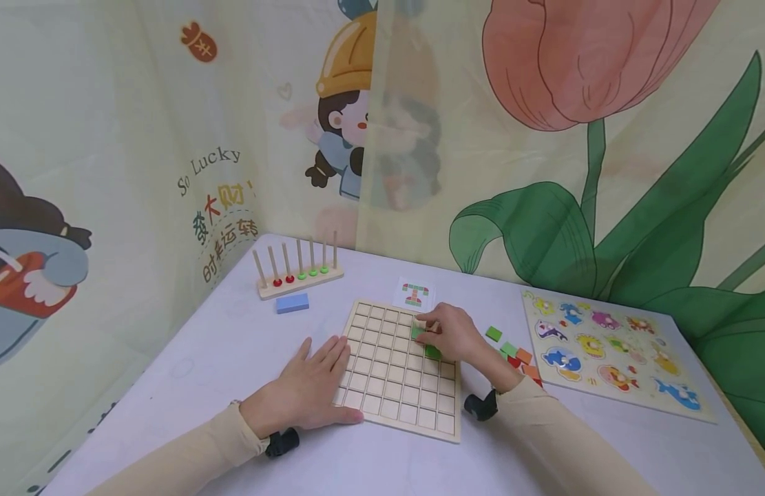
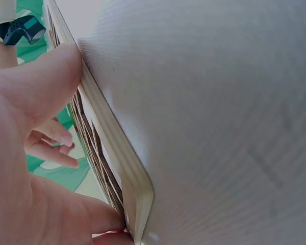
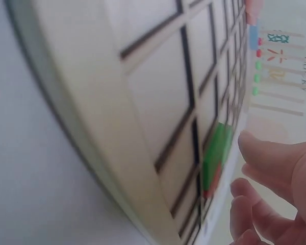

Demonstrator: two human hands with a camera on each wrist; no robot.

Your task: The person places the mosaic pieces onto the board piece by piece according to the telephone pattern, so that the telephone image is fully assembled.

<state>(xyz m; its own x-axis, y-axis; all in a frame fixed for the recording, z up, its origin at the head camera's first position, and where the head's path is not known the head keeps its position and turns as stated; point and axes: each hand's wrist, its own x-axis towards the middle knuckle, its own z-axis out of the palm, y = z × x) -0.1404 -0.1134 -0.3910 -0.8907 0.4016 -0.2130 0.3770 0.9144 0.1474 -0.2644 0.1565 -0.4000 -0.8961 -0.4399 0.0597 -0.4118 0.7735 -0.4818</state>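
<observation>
A wooden grid board (image 1: 382,372) lies on the table. My left hand (image 1: 308,386) rests along its left edge with fingers spread and straight; the left wrist view shows the thumb (image 2: 58,76) against the board's rim. Over the far right part of the board is my right hand (image 1: 452,332), thumb and fingers apart. A green tile (image 1: 417,333) lies in the grid by its fingertips, and another green tile (image 1: 432,352) sits under the hand. Nothing shows between the fingers in the right wrist view, where a bit of red (image 3: 208,194) appears beside the green tiles (image 3: 217,153).
A pattern card (image 1: 414,294) lies behind the board. Loose green, red and orange tiles (image 1: 523,355) are scattered to the right, beside an animal puzzle board (image 1: 611,344). At the back left stand a peg rack (image 1: 301,281) with beads and a blue block (image 1: 292,304).
</observation>
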